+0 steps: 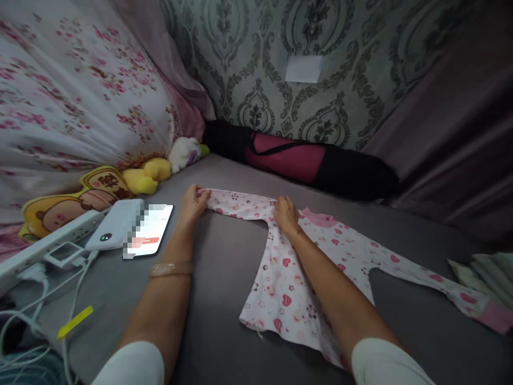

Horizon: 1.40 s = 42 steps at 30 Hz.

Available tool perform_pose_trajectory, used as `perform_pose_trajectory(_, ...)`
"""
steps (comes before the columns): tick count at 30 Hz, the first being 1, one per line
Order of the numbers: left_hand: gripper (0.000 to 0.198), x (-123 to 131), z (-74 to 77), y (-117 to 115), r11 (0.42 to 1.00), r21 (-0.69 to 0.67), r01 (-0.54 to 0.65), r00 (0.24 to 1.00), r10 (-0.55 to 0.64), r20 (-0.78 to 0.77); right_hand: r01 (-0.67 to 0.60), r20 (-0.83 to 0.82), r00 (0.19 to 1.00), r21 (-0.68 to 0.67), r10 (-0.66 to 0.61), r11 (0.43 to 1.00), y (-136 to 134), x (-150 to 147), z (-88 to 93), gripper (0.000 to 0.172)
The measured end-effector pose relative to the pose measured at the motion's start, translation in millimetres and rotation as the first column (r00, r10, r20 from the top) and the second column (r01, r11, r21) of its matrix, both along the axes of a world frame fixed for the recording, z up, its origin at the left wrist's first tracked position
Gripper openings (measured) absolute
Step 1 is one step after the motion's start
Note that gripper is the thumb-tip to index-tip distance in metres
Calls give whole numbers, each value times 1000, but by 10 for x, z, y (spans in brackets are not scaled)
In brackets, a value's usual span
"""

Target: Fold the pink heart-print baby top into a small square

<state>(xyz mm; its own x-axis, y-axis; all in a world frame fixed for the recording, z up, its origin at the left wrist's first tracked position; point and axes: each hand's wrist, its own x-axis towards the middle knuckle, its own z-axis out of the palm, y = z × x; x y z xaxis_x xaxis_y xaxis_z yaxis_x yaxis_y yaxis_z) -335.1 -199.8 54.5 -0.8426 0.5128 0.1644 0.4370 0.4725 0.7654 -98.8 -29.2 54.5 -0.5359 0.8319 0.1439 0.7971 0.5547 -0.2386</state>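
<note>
A small white long-sleeved shirt (pixel 286 278) with pink hearts and a pink collar lies spread on the grey sheet. My left hand (pixel 195 202) pinches the cuff end of the sleeve on the left, which is stretched out sideways. At the shoulder of that same sleeve, my right hand (pixel 286 215) is closed on the fabric, its fingertips partly hidden. The other sleeve runs out to the right and ends in a pink cuff (pixel 495 316). My right forearm covers part of the shirt's front.
Left of my arm are a lit phone (pixel 150 232), a white power bank (pixel 116 224), a power strip (pixel 52 248) and cables. Plush toys (pixel 146 176) line the floral curtain. A black and pink long bag (pixel 288 158) lies along the wall. Folded cloth (pixel 489 275) sits at the right edge.
</note>
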Motion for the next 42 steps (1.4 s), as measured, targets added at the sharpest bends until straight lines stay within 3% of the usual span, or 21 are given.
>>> perform_pose_trajectory(4, 38, -6, -3, 18, 999, -50, 6, 1000, -8, -29, 39, -45, 998, 5, -38, 999, -21, -5, -34, 25)
perform_pose_trajectory(7, 46, -5, 21, 10, 994, -71, 80, 996, -83, -40, -14, -53, 998, -7, 14, 1000, -48, 58, 7, 24)
perform_pose_trajectory(11, 37, -8, 39, 3, 973, -106, 204, 975, -212, -69, -145, -2, 989, 63, 146, 987, -166, 181, 57, 29)
perform_pose_trajectory(14, 27, -4, 43, 11, 958, -183, 219, 967, -237, -88, -231, 10, 973, 60, 231, 971, -250, 230, 8, 37)
perform_pose_trajectory(19, 25, 26, 17, 18, 971, -203, 123, 962, -167, -215, -252, 8, 967, -68, 253, 965, -257, 226, -125, 55)
perform_pose_trajectory(27, 28, -28, -142, 56, 992, -112, 55, 900, -98, -425, -236, -18, 972, -86, 235, 968, -235, 220, -154, 62)
perform_pose_trajectory(31, 33, 14, -187, 76, 975, -219, 29, 880, -129, -458, -242, -27, 970, -77, 241, 967, -224, 225, -186, 62)
perform_pose_trajectory(34, 34, 101, -183, 76, 951, -309, -22, 922, -100, -373, -245, -29, 970, -74, 243, 967, -208, 221, -201, 60)
perform_pose_trajectory(38, 37, 184, -143, 76, 982, -153, -111, 941, 54, -335, -276, -77, 961, -169, 266, 946, -167, 213, -111, 59)
perform_pose_trajectory(42, 46, 223, -50, 28, 989, -4, -150, 943, 142, -300, -255, -278, 944, -279, 176, 926, -183, 415, 127, 55)
